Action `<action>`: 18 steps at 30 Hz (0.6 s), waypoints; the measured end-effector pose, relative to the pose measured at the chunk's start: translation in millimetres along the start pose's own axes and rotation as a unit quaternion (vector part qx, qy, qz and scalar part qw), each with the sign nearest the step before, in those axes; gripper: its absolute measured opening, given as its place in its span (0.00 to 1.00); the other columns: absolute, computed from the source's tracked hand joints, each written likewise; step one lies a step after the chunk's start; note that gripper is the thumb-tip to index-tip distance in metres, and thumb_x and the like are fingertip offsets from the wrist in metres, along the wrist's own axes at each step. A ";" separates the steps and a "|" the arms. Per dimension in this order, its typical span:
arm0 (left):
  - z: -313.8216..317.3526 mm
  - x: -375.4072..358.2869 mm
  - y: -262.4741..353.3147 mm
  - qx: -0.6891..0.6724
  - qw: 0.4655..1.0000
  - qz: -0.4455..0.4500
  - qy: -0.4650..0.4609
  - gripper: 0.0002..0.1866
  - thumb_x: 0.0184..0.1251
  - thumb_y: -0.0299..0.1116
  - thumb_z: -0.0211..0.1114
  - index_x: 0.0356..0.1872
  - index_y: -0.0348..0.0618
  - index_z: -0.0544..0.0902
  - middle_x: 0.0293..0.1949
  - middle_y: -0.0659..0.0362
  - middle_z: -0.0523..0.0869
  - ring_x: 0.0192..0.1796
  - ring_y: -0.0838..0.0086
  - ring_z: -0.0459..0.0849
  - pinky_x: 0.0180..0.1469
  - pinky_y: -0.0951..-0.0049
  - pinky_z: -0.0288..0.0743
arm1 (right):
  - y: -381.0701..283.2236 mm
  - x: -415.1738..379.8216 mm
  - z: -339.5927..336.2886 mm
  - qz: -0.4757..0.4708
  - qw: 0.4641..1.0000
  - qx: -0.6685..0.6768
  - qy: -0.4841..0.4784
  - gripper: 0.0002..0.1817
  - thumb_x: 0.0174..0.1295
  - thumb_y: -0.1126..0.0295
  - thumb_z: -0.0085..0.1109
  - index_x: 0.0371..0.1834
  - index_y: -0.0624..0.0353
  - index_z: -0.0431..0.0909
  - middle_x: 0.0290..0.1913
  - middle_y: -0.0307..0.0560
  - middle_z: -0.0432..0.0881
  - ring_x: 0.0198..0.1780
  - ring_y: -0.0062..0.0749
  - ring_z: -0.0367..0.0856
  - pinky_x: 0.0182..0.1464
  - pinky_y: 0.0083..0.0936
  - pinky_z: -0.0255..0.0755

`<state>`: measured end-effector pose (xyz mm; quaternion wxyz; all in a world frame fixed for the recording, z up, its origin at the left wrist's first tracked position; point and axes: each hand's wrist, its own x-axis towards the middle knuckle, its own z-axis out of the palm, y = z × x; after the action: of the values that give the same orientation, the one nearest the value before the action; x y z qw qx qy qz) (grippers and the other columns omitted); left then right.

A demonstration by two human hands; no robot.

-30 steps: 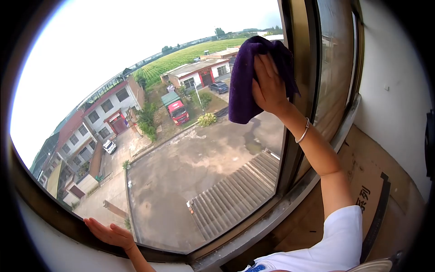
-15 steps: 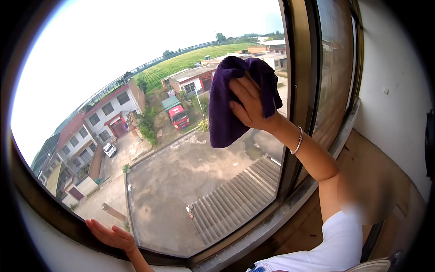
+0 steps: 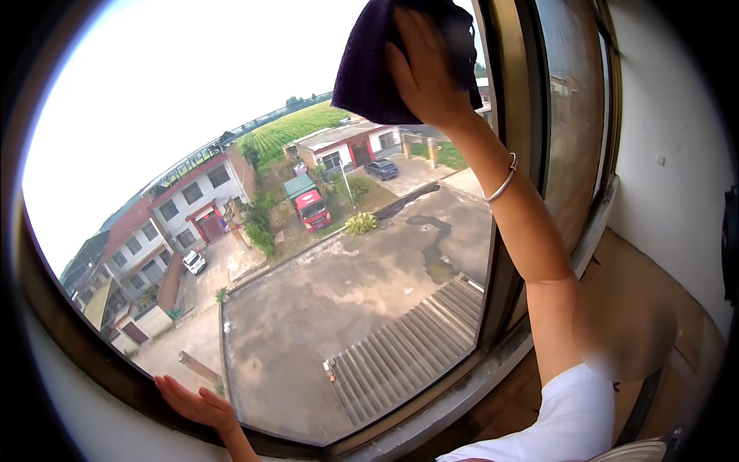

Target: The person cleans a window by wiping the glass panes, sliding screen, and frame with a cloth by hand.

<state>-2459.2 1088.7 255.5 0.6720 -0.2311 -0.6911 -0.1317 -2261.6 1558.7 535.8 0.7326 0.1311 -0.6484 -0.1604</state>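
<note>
High on the window pane (image 3: 308,254), my right hand (image 3: 423,73) presses a dark purple cloth (image 3: 362,81) against the glass near the right side of the frame. The cloth spreads out around my fingers, and its top edge runs out of view. A silver bangle (image 3: 504,179) circles that wrist. Down at the lower left, my left hand (image 3: 198,406) rests by the dark window frame (image 3: 100,362). Its fingers are stretched out and hold nothing.
A window sill (image 3: 431,408) runs along the bottom right. Beyond the frame's upright (image 3: 514,100) is a second pane (image 3: 573,131), then a white wall (image 3: 670,154). Outside, below, lie a ridged roof (image 3: 404,354), a red truck (image 3: 312,209) and houses.
My right hand has slid the purple cloth upward on the glass, uncovering the yard and a parked car outside. My left hand stays near the lower frame, with the view shifted slightly.
</note>
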 end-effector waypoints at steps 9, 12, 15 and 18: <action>0.2 -4.5 -2.7 0.008 1.000 -0.014 -0.013 0.32 0.79 0.46 0.37 0.72 0.30 0.60 0.73 0.41 0.63 0.74 0.48 0.62 0.74 0.52 0.54 | 85.4 72.9 31.4 0.255 0.955 -0.150 -0.027 0.30 0.65 0.61 0.55 0.69 0.59 0.62 0.67 0.55 0.67 0.69 0.50 0.63 0.68 0.42 0.60; 1.3 -4.4 -3.8 0.004 1.000 -0.010 -0.008 0.32 0.78 0.46 0.38 0.72 0.30 0.60 0.73 0.41 0.63 0.73 0.47 0.63 0.74 0.52 0.55 | 31.9 91.0 59.9 0.133 0.983 -0.125 -0.008 0.36 0.65 0.57 0.54 0.74 0.56 0.56 0.72 0.53 0.62 0.74 0.46 0.57 0.72 0.45 0.54; 0.4 -3.2 -2.5 -0.002 1.000 -0.010 -0.003 0.32 0.78 0.46 0.38 0.72 0.29 0.61 0.72 0.40 0.63 0.73 0.47 0.63 0.74 0.52 0.55 | -65.5 124.0 88.9 -0.060 0.980 -0.123 0.144 0.28 0.60 0.58 0.61 0.64 0.53 0.73 0.65 0.48 0.74 0.69 0.43 0.69 0.65 0.39 0.68; 0.8 -2.8 -2.2 -0.003 1.000 -0.013 -0.003 0.32 0.78 0.46 0.38 0.71 0.29 0.62 0.72 0.40 0.64 0.73 0.47 0.64 0.74 0.52 0.55 | -134.1 144.2 129.1 -0.085 0.989 -0.045 0.114 0.22 0.59 0.51 0.58 0.54 0.46 0.77 0.55 0.41 0.79 0.59 0.39 0.77 0.60 0.40 0.72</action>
<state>-2461.0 1086.8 253.0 0.6672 -0.2247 -0.6959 -0.1417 -2382.8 1379.8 629.2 0.7907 0.1701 -0.5389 -0.2355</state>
